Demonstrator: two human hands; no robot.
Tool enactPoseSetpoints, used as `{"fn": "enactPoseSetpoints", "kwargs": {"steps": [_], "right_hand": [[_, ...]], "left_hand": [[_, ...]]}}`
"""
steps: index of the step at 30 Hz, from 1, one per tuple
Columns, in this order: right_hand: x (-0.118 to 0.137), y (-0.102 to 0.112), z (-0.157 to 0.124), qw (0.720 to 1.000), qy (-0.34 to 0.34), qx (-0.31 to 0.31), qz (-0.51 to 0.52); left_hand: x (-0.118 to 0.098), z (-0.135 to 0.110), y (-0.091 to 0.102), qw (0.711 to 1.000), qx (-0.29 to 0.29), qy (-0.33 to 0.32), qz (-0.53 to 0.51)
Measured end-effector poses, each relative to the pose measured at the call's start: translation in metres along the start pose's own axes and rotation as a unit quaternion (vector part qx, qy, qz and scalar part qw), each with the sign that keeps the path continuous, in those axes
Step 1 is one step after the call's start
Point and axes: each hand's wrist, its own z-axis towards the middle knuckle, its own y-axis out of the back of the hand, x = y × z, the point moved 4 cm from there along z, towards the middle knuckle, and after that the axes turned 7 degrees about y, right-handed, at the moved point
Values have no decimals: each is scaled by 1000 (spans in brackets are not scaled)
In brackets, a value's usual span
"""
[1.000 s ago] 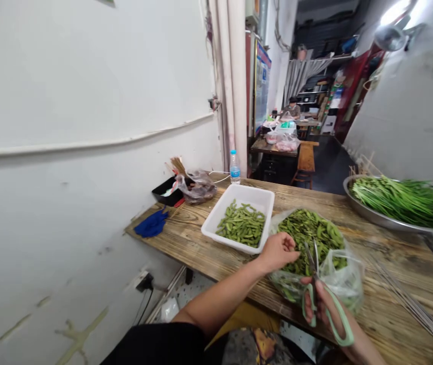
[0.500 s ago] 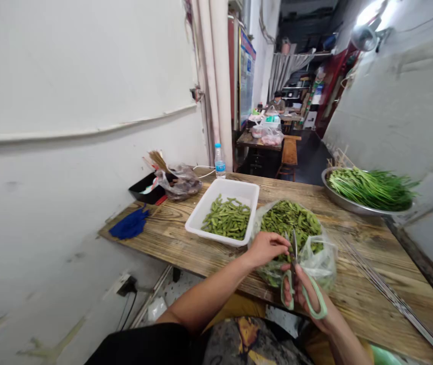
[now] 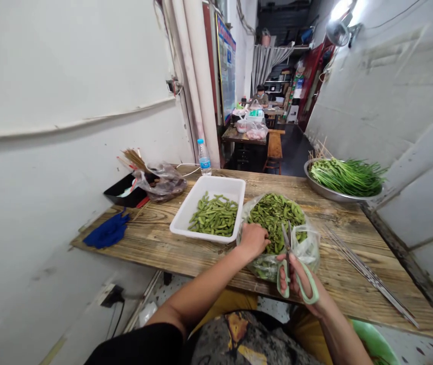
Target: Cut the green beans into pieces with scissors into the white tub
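My right hand has its fingers through the pale green handles of a pair of scissors. The blades point up and stand slightly apart, in front of a clear plastic bag heaped with green edamame pods. At the bag's left side is my left hand, its fingers curled down and closed against the pods; whatever they grip is hidden. Just left of the bag, a white plastic tray holds more edamame pods.
Metal skewers lie on the wooden table at right, below a steel bowl of green stalks. A blue glove, black box, plastic-wrapped bundle and water bottle are at left. A person sits far back.
My left hand has left the scissor blades and moved left and down onto the pods. The scissors stay in my right hand, slightly lower. The view has shifted right.
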Motion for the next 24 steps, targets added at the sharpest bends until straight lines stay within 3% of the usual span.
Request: {"fn": "enactPoseSetpoints", "kwargs": {"steps": [2,5,9,12,17,24], "right_hand": [[-1,2,0,1000,-1,2,-13],[-4,7,1,998,0,-6,-61],[-10,12,5,987,20,-6,-160],[-11,10,6,976,35,13,-214],[-4,4,4,960,67,37,-270],[-1,5,1,953,59,70,-290]], "left_hand": [[-3,4,-7,1000,9,3,-9],[0,5,-9,993,15,14,-112],[5,1,-6,954,58,24,-293],[5,-4,0,928,67,27,-364],[5,-8,12,937,53,9,-344],[13,-6,19,935,150,-15,-321]]}}
